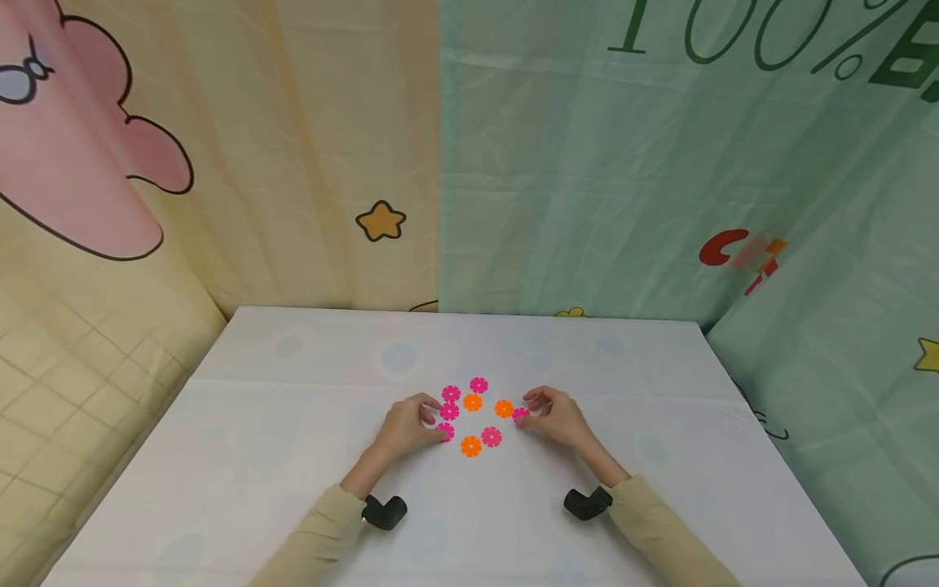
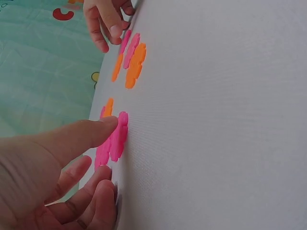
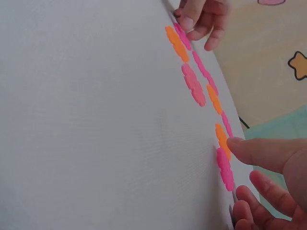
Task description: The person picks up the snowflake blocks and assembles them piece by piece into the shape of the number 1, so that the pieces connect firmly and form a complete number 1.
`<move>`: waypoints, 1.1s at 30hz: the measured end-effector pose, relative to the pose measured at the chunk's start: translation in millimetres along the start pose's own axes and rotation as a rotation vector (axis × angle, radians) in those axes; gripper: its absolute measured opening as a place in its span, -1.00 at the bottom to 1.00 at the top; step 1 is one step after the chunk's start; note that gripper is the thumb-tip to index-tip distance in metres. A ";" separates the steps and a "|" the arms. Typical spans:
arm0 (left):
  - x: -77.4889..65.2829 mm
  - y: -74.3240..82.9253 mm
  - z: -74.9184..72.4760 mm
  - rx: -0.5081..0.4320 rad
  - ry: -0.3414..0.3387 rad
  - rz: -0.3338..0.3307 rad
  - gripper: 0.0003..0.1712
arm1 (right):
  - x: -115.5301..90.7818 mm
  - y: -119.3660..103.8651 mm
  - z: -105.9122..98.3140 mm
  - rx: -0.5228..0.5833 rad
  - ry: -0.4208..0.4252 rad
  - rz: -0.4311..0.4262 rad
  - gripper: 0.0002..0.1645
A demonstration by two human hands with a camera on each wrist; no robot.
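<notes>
Flat, scalloped plastic discs, several of them pink and three orange, lie in a loose ring on the white table. My left hand [image 1: 406, 425] holds a pink disc [image 2: 120, 136] at the ring's left side, thumb at one edge and curled fingers at the other. Across from it, my right hand [image 1: 561, 417] has another pink disc [image 3: 224, 168] between its thumb and fingertips. That disc sits right against an orange disc [image 1: 504, 408]. Two more pink discs [image 1: 450, 411] stand close by the left fingertips. On the near side, an orange disc [image 1: 471, 446] lies beside a pinkish disc [image 1: 492, 437].
At the ring's far side are a pink disc [image 1: 479, 385] and an orange disc [image 1: 473, 402]. The pale cloth-covered table [image 1: 293, 456] reaches back to printed yellow and green curtains [image 1: 572, 204]. Each wrist wears a black camera mount [image 1: 385, 513].
</notes>
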State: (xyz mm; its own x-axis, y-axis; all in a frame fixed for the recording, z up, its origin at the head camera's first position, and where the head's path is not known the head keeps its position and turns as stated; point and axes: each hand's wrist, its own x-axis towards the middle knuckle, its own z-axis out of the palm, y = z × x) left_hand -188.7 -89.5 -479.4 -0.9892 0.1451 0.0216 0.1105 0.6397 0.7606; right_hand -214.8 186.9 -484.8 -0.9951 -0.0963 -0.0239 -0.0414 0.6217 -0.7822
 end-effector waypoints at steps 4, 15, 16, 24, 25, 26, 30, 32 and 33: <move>-1.0 -0.9 4.1 0.026 0.005 -0.005 -0.52 | -0.5 1.9 1.6 -0.047 -0.001 0.001 -0.57; -6.2 3.9 5.2 0.063 0.010 -0.009 -0.59 | -2.0 -2.0 3.3 -0.149 -0.008 -0.022 -0.68; -6.1 4.0 5.2 0.064 0.008 -0.013 -0.61 | -2.1 -2.9 3.2 -0.151 -0.010 -0.021 -0.68; -4.8 6.9 5.6 0.089 0.003 -0.035 -0.67 | -0.2 -3.7 2.9 -0.193 -0.002 -0.028 -0.67; -4.9 7.7 5.6 0.091 0.004 -0.039 -0.66 | 0.3 -3.4 2.8 -0.193 -0.002 -0.028 -0.67; -4.9 8.3 5.7 0.094 0.005 -0.041 -0.66 | 1.0 -2.6 3.3 -0.194 -0.004 -0.027 -0.67; -6.1 9.6 6.6 0.102 0.009 -0.051 -0.66 | -0.4 -3.3 4.2 -0.183 -0.001 -0.042 -0.67; -7.1 9.4 7.7 0.110 0.015 -0.052 -0.67 | -3.1 -4.9 4.2 -0.185 0.013 -0.060 -0.68; -7.7 9.4 8.4 0.114 0.019 -0.052 -0.67 | -4.2 -5.4 4.4 -0.184 0.021 -0.060 -0.68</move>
State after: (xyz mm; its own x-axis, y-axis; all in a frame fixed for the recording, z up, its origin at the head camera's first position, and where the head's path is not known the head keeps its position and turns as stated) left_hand -179.2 -78.3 -477.9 -0.9954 0.0955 -0.0032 0.0676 0.7276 0.6826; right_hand -210.1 180.5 -483.2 -0.9919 -0.1222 0.0342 -0.1146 0.7471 -0.6548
